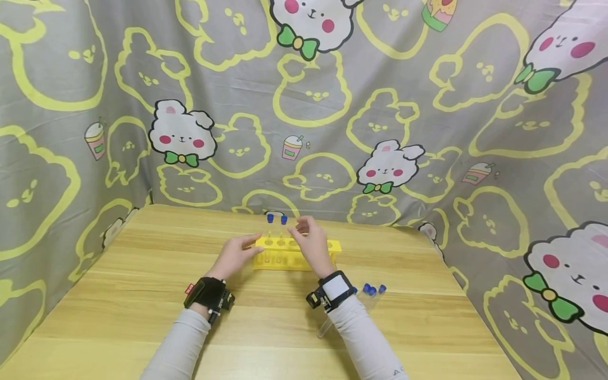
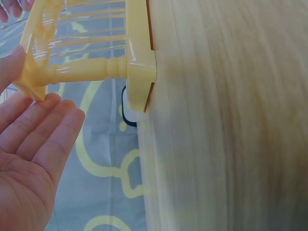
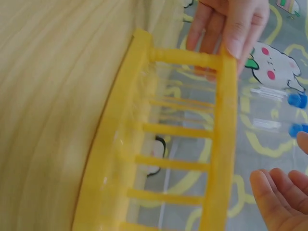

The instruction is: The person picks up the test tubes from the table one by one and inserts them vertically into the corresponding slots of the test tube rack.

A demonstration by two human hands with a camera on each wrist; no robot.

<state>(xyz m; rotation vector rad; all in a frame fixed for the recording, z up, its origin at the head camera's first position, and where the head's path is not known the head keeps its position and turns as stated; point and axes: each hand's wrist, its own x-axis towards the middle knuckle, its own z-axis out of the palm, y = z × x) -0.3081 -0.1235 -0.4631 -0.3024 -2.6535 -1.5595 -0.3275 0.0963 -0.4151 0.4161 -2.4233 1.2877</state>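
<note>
A yellow test tube rack (image 1: pixel 294 265) stands on the wooden table. Two clear test tubes with blue caps (image 1: pixel 270 218) stand upright in its left-end holes. At the rack's left end, my left hand (image 1: pixel 235 256) pinches the end of the top plate between thumb (image 2: pixel 10 67) and fingertips. My right hand (image 1: pixel 313 245) hovers over the right half of the rack, its fingers loosely bent and holding nothing. Its fingertips are close beside the second tube's blue cap (image 1: pixel 284 219). In the right wrist view, a gap shows between those fingertips and the rack's top plate (image 3: pixel 224 144).
Several more clear tubes with blue caps (image 1: pixel 372 290) lie on the table (image 1: pixel 266 322), right of my right wrist and partly under that forearm. One tube's rounded end (image 1: pixel 324 330) shows left of the sleeve. A patterned grey curtain (image 1: pixel 228 95) borders the table's back and sides.
</note>
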